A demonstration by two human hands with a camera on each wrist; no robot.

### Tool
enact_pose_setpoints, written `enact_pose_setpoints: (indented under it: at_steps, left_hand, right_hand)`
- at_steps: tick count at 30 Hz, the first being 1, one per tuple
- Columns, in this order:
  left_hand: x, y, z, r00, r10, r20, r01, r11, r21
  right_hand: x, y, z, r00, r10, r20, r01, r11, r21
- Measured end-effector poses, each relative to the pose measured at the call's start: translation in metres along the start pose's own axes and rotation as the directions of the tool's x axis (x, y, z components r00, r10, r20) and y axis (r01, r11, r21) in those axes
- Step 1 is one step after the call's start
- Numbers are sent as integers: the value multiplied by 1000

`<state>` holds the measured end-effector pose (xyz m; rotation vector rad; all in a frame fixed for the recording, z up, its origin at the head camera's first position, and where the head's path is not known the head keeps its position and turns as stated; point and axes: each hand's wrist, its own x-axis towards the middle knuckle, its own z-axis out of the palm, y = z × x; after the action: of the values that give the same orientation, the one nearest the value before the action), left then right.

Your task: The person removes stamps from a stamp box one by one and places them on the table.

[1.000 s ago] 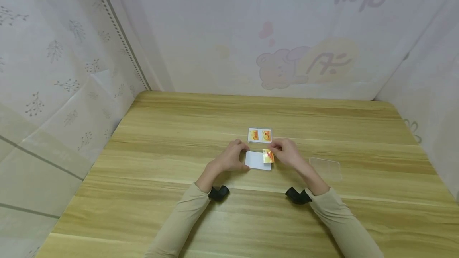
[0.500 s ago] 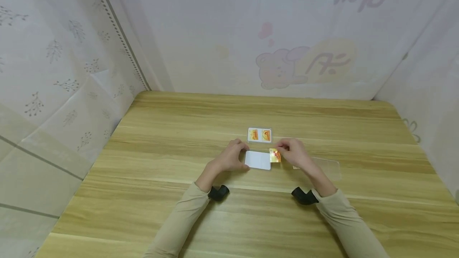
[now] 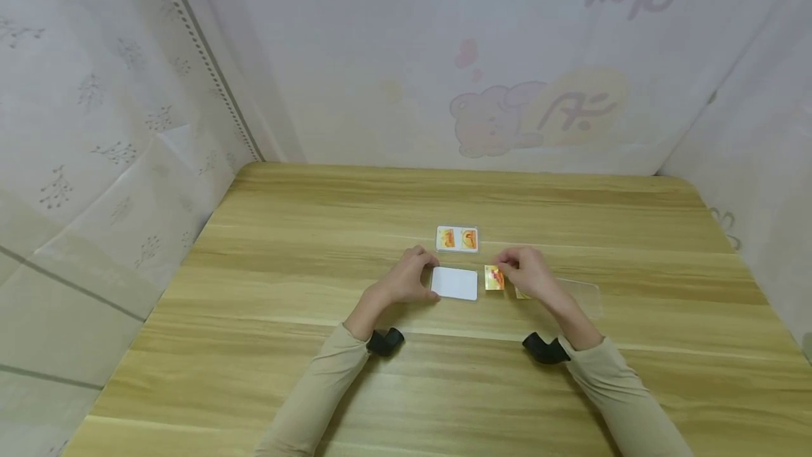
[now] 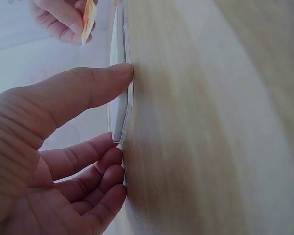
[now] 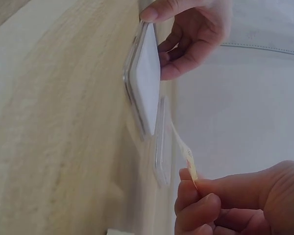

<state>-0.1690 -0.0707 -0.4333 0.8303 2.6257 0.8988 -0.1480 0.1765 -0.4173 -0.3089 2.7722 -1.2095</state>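
In the head view my left hand [image 3: 406,278] holds the left end of a white rectangular card in a clear plastic frame [image 3: 454,283], which lies on the table. The left wrist view shows the thumb along one side of this framed card [image 4: 119,105] and the fingers at the other. To its right, my right hand [image 3: 526,272] pinches a small yellow-and-orange printed paper [image 3: 493,278] by its upper right corner. Seen from the right wrist, the paper [image 5: 185,149] is thin and slightly curved, held between thumb and fingertip off to the side of the card.
Just behind lies a similar framed card [image 3: 457,239] with two orange pictures on it. A clear plastic sheet [image 3: 582,297] rests on the table [image 3: 457,386] at the right, partly behind my right wrist. A small pale paper piece [image 3: 521,295] shows beneath that hand.
My right hand has moved right with the printed paper, from over the right end of the white card to beside it. My left hand keeps its hold on the card.
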Motion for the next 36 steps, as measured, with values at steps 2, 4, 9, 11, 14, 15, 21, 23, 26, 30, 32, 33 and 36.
enact_pose_setpoints:
  at_steps: [2, 4, 9, 11, 14, 15, 21, 23, 26, 30, 32, 33, 36]
  left_hand:
    - [0, 0, 0, 1000, -4, -4, 4, 1000, 2]
    - [0, 1, 0, 1000, -3, -6, 3, 1000, 4]
    - [0, 1, 0, 1000, -4, -4, 4, 1000, 1]
    - [0, 1, 0, 1000, -5, -2, 5, 1000, -2]
    - [0, 1, 0, 1000, -9, 1, 9, 1000, -1]
    - [0, 1, 0, 1000, -10, 2, 10, 1000, -3]
    - [-1, 1, -1, 1000, -9, 4, 9, 1000, -4]
    - [-1, 1, -1, 1000, -7, 5, 7, 1000, 0]
    - [-1, 1, -1, 1000, -6, 4, 6, 1000, 6]
    - [-1, 1, 0, 1000, -11, 4, 11, 1000, 7]
    - [-1, 0, 0, 1000, -10, 3, 9, 1000, 9]
    - [-1, 0, 0, 1000, -8, 1, 8, 1000, 10]
    - [-1, 0, 0, 1000, -3, -4, 3, 1000, 11]
  right_hand:
    - [-1, 1, -1, 1000, 14, 14, -14, 1000, -1]
    - [-2, 1, -1, 999, 27, 25, -27, 1000, -2]
    - [-2, 4, 0, 999, 34, 34, -33, 999, -33]
    - [-2, 5, 0, 999, 35, 34, -34, 998, -52]
    - [-1, 7, 2, 999, 35, 33, -33, 997, -74]
    - [-1, 8, 2, 999, 31, 33, -29, 996, -79]
    - [0, 10, 4, 1000, -11, 24, 14, 993, -114]
    - [0, 9, 5, 1000, -17, 18, 19, 992, -123]
    - [1, 8, 6, 1000, -17, 19, 19, 992, -126]
    - [2, 5, 7, 1000, 12, 8, -11, 992, -127]
    - [2, 4, 8, 1000, 23, 1, -23, 991, -134]
    - [2, 4, 9, 999, 32, -4, -32, 990, -134]
    - [2, 3, 10, 999, 51, -3, -51, 989, -140]
